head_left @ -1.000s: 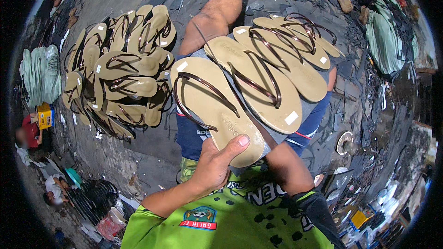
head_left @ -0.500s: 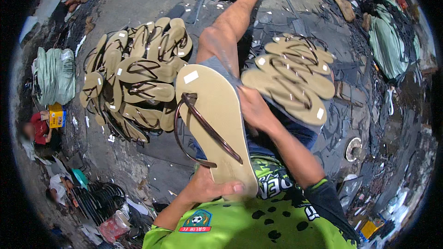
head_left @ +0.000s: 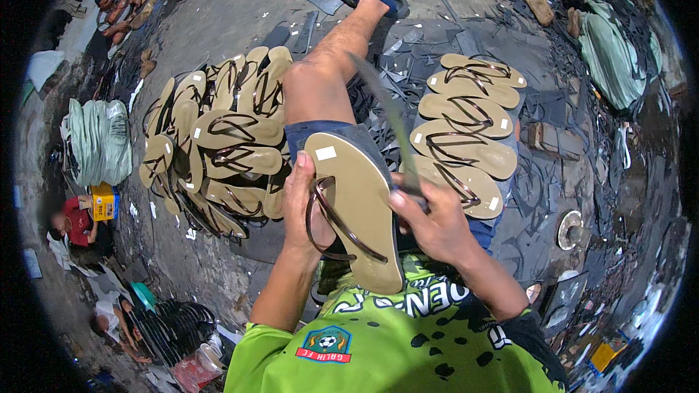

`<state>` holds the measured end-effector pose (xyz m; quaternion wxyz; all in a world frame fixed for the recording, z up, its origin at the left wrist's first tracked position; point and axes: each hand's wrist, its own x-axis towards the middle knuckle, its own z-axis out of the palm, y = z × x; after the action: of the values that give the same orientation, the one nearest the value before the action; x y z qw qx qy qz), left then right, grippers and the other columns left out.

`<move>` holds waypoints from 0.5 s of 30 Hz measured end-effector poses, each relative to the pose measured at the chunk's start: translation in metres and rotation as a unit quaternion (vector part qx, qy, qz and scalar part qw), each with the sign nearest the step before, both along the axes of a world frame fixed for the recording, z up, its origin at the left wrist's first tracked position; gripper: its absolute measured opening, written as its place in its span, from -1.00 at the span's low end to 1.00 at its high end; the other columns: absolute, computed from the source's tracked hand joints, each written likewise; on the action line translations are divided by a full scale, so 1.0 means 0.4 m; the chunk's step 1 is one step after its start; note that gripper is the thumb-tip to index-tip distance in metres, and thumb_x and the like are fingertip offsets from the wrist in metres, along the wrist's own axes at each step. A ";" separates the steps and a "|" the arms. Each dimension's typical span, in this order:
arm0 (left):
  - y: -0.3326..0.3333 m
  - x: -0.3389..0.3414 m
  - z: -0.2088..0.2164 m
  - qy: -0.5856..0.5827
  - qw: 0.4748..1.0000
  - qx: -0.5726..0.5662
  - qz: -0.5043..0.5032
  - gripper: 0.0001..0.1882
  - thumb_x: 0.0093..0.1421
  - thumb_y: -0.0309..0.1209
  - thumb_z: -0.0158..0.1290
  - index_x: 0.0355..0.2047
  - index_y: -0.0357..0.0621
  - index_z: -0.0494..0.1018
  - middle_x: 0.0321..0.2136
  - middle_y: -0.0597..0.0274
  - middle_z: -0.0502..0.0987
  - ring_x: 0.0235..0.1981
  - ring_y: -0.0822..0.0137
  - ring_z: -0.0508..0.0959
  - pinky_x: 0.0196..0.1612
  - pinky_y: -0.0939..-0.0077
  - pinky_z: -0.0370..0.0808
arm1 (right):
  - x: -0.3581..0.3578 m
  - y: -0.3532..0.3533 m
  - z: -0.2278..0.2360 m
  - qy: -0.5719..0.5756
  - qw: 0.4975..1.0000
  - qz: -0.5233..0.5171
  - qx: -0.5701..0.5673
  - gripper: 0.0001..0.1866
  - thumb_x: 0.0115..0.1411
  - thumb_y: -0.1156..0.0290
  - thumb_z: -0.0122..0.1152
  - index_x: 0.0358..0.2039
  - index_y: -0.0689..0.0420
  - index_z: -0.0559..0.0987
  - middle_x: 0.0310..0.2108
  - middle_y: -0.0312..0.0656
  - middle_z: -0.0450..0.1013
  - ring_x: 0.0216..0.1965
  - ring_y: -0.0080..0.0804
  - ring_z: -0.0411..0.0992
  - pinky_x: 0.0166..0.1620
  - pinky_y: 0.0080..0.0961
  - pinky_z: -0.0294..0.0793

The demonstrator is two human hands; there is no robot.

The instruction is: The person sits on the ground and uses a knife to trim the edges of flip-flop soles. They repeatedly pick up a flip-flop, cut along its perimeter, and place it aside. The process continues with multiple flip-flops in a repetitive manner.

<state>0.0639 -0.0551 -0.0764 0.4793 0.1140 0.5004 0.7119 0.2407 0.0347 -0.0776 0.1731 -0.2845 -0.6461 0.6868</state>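
A tan flip-flop (head_left: 364, 207) with glossy brown straps and a white label faces up in front of my shirt. My left hand (head_left: 300, 207) grips its left edge, the thumb along the side and the other fingers hidden underneath. At the opposite edge my right hand (head_left: 437, 218) is closed, its thumb close against the sole. From the right hand a long, thin, curved grey strip (head_left: 397, 124) rises toward my knee, blurred; I cannot tell whether it is a blade or rubber.
A large heap of similar flip-flops (head_left: 237, 131) lies left of my leg. Another row of flip-flops (head_left: 466, 142) rests to the right. Dark rubber offcuts (head_left: 531, 182) litter the floor. Pale green sacks (head_left: 102, 142) stand at the left, and other people sit along the left side.
My left hand has moved from the flip-flop's heel up to its left edge. My right hand has shifted right and nearer, and the grey strip now shows clearly.
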 end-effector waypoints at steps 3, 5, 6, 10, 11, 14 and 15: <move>-0.024 -0.051 -0.051 -0.269 0.958 0.096 -0.033 -0.45 0.33 0.07 -0.20 -0.09 -0.20 0.44 -0.25 0.12 0.59 -0.26 0.23 0.62 -0.17 0.33 0.58 | 0.082 -0.073 -0.028 0.039 0.992 0.022 -0.114 -0.42 0.37 0.17 -0.15 0.27 0.27 0.16 -0.26 -0.13 0.48 -0.43 -0.50 0.37 -0.28 -0.52 0.40; -0.020 -0.056 -0.037 -0.325 0.937 0.119 -0.043 -0.45 0.31 0.07 -0.15 0.01 -0.14 0.40 -0.28 0.10 0.62 -0.35 0.18 0.65 -0.26 0.24 0.64 | 0.155 -0.150 -0.083 0.043 0.977 0.030 -0.208 -0.36 0.39 0.13 -0.30 0.35 0.25 0.01 -0.11 -0.09 0.42 -0.26 -0.45 0.35 -0.08 -0.46 0.37; -0.025 -0.053 -0.037 -0.356 0.925 0.127 -0.044 -0.44 0.30 0.07 -0.13 0.07 -0.11 0.38 -0.30 0.09 0.63 -0.40 0.15 0.66 -0.30 0.19 0.66 | 0.180 -0.175 -0.089 0.007 0.980 0.019 -0.199 -0.40 0.39 0.16 -0.28 0.32 0.25 0.09 -0.15 -0.13 0.43 -0.23 -0.45 0.34 -0.03 -0.45 0.34; -0.044 -0.048 -0.113 -0.256 0.966 -0.028 0.016 -0.46 0.25 0.11 -0.08 -0.05 -0.07 0.44 -0.33 0.15 0.62 -0.42 0.19 0.66 -0.36 0.21 0.68 | 0.170 -0.139 -0.064 -0.044 0.992 -0.019 0.120 -0.58 0.28 0.46 -0.04 0.15 0.26 0.37 -0.29 -0.05 0.42 -0.30 -0.29 0.40 -0.18 -0.41 0.41; -0.035 -0.045 -0.111 -0.246 0.969 0.002 -0.016 -0.51 0.27 0.09 -0.09 -0.10 -0.05 0.45 -0.31 0.15 0.61 -0.42 0.21 0.65 -0.39 0.21 0.68 | 0.154 -0.131 -0.068 -0.047 0.977 -0.052 0.200 -0.55 0.15 0.56 0.09 0.10 0.17 0.42 -0.33 -0.01 0.41 -0.37 -0.17 0.42 -0.31 -0.37 0.44; -0.026 -0.049 -0.149 -0.358 0.927 0.104 -0.027 -0.56 0.29 0.06 -0.11 -0.11 -0.01 0.45 -0.30 0.15 0.59 -0.41 0.20 0.65 -0.39 0.21 0.68 | 0.165 -0.128 -0.075 -0.100 0.947 -0.048 0.302 -0.50 0.06 0.55 0.20 0.07 0.07 0.46 -0.35 -0.06 0.43 -0.42 -0.13 0.43 -0.37 -0.32 0.46; -0.020 -0.046 -0.135 -0.343 0.937 0.065 -0.020 -0.59 0.31 0.04 -0.14 -0.14 0.02 0.45 -0.34 0.19 0.57 -0.47 0.23 0.63 -0.42 0.29 0.67 | 0.174 -0.135 -0.082 -0.107 0.940 -0.054 0.319 -0.47 -0.02 0.53 0.28 0.03 0.01 0.49 -0.37 -0.11 0.43 -0.44 -0.16 0.43 -0.40 -0.30 0.45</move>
<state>0.0457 -0.0629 -0.1305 0.6272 -0.0962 0.2564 0.7291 0.3102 -0.0192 -0.1105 0.2218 -0.3209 -0.8294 0.3999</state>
